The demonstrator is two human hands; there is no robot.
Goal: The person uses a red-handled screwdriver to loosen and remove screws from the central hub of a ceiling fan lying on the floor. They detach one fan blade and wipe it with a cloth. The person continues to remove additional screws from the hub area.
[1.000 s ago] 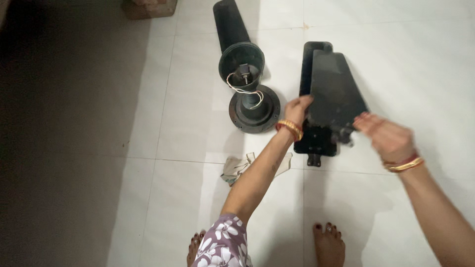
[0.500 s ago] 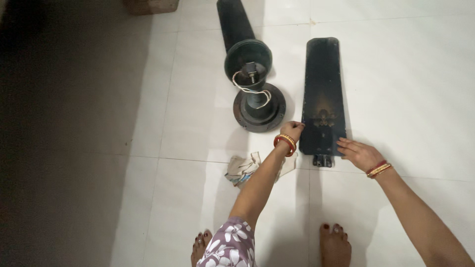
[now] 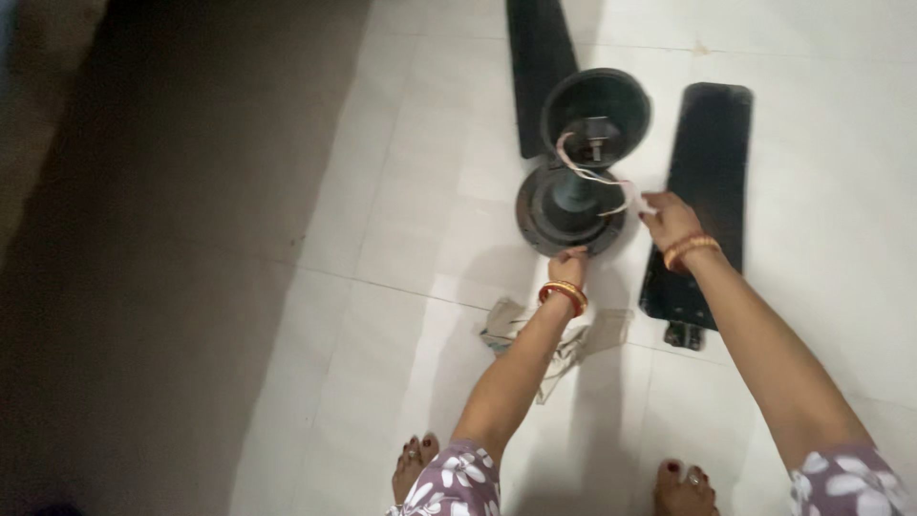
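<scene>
Fan motor (image 3: 573, 196) sits dismantled on the white floor in the upper middle of the frame, left hand (image 3: 569, 265) curled on its near rim, fingers closed. Right hand (image 3: 669, 218) touches its right edge, grip unclear; one loose blade (image 3: 705, 196) lies flat at right, cloth (image 3: 554, 339) below.

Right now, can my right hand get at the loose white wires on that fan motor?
Probably yes. The right hand is already beside the white wires at the fan motor, and nothing lies between them; the left hand sits lower, at the motor's base.
</scene>
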